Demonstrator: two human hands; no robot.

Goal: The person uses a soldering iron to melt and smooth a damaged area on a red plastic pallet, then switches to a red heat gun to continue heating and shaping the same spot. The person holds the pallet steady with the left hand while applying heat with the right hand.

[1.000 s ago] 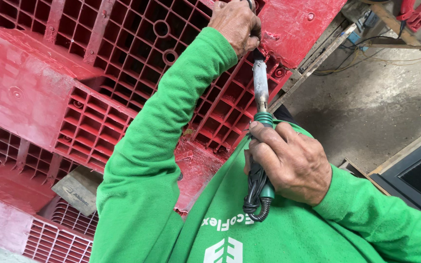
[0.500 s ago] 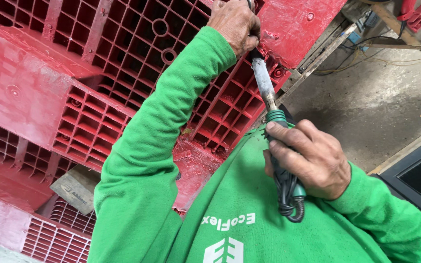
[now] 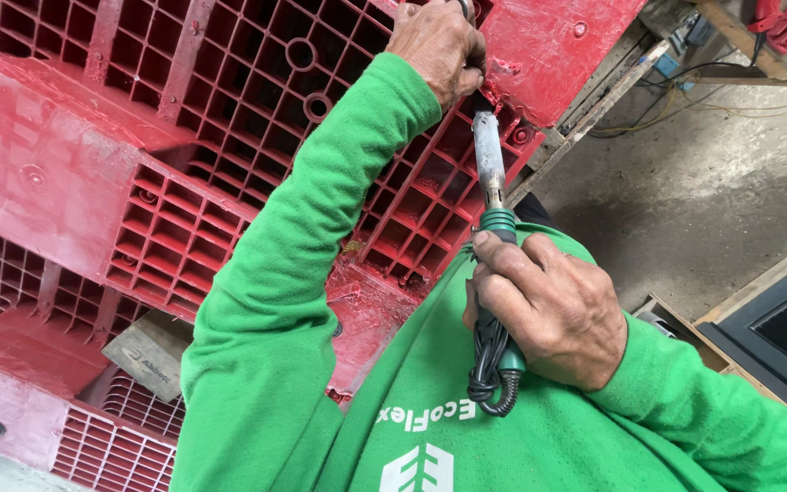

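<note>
Red pallet (image 3: 184, 155) backdrop | right hand (image 3: 548, 310) grips soldering iron (image 3: 489, 164) | left hand (image 3: 439, 46) clenched, contents hidden

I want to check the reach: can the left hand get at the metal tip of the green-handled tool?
Probably yes. The left hand rests on the red pallet right beside the metal tip, with nothing between them.

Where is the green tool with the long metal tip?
In the head view, the green-handled tool with a grey metal tip sits right of centre, held in the right hand, its tip against the red plastic pallet just below the left hand.
</note>
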